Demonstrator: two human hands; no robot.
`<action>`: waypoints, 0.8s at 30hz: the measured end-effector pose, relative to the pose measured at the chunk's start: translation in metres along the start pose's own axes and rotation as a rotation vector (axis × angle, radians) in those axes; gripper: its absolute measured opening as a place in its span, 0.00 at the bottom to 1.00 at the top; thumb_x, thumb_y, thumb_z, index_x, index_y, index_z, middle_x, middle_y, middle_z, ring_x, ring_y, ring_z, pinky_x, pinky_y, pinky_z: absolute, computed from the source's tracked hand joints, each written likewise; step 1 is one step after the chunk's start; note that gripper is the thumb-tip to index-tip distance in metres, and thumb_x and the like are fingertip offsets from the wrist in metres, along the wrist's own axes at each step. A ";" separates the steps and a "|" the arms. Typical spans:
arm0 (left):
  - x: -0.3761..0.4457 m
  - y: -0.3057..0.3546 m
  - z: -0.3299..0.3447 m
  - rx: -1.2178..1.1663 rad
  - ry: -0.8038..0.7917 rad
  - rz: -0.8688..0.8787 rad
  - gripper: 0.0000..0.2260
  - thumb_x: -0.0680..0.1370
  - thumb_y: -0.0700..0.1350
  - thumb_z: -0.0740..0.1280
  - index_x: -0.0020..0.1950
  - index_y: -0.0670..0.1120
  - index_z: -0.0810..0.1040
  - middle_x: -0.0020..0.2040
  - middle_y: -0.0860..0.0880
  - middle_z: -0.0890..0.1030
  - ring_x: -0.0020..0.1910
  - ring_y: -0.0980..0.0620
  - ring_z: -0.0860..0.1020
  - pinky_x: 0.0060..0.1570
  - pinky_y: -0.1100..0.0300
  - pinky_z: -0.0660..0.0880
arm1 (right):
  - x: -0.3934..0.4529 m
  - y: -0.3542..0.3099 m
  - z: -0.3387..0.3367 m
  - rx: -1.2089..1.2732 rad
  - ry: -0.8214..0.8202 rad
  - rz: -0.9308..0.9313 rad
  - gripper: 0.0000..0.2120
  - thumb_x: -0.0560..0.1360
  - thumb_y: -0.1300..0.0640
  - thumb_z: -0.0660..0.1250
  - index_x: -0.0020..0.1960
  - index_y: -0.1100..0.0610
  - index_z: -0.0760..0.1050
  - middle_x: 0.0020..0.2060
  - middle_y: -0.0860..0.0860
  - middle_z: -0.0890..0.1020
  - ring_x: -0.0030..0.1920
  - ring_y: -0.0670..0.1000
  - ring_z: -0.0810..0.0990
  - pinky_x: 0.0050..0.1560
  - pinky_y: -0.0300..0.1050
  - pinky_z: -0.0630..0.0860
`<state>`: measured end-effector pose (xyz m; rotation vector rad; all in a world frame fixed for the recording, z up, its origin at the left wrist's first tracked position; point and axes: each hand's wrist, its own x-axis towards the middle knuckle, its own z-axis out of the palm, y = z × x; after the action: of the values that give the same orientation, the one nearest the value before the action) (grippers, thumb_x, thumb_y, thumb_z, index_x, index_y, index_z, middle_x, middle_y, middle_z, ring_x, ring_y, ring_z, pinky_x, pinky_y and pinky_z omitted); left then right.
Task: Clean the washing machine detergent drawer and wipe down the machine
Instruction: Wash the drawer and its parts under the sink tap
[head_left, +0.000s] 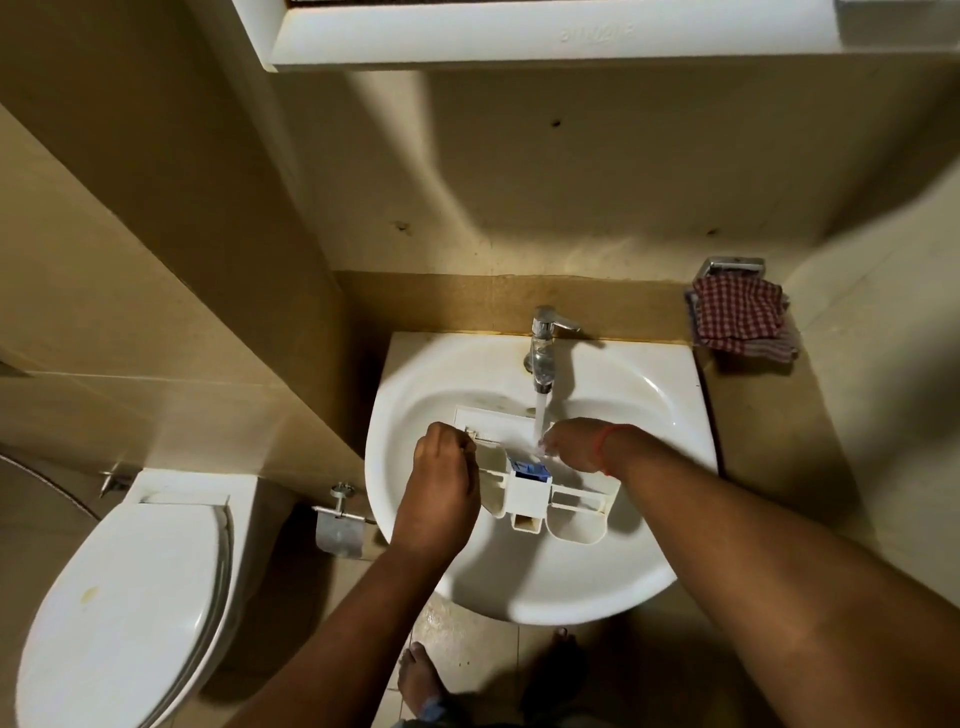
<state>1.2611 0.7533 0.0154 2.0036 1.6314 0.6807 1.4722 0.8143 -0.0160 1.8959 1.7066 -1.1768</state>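
A white detergent drawer (530, 493) with a blue insert lies across the white sink (613, 571), under water running from the chrome tap (543, 345). My left hand (441, 483) grips the drawer's left side, fingers curled over its edge. Over the drawer's right part, my right hand (571, 447) reaches in beside the water stream; its fingertips are hidden in the splash. A red thread circles my right wrist.
A red checked cloth (740, 317) hangs on a chrome holder at the right of the sink. A closed white toilet (135, 597) stands at the left, with a paper holder (337, 530) between it and the sink. A white shelf (519, 31) hangs overhead.
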 end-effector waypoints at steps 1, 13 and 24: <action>-0.001 0.000 0.001 0.006 -0.002 0.010 0.05 0.82 0.38 0.57 0.50 0.42 0.72 0.49 0.47 0.71 0.47 0.48 0.69 0.49 0.55 0.69 | -0.001 0.006 -0.002 0.010 0.021 0.001 0.18 0.79 0.63 0.58 0.68 0.57 0.74 0.65 0.55 0.77 0.62 0.57 0.77 0.66 0.48 0.71; -0.001 -0.002 0.002 -0.122 0.008 0.046 0.06 0.83 0.39 0.58 0.49 0.46 0.72 0.48 0.52 0.71 0.48 0.52 0.70 0.49 0.63 0.65 | -0.024 0.045 0.044 0.957 0.375 0.269 0.26 0.75 0.55 0.64 0.72 0.53 0.64 0.62 0.57 0.75 0.50 0.57 0.77 0.37 0.42 0.73; 0.038 0.006 -0.003 -0.412 -0.090 -0.027 0.08 0.84 0.42 0.60 0.50 0.45 0.77 0.51 0.48 0.78 0.50 0.54 0.76 0.48 0.70 0.69 | -0.057 0.064 0.065 0.947 0.715 0.389 0.20 0.71 0.68 0.58 0.59 0.61 0.79 0.55 0.58 0.83 0.54 0.57 0.80 0.51 0.40 0.72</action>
<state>1.2700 0.7892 0.0249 1.6861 1.3359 0.8273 1.5127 0.7152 -0.0306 3.3431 0.9216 -1.3517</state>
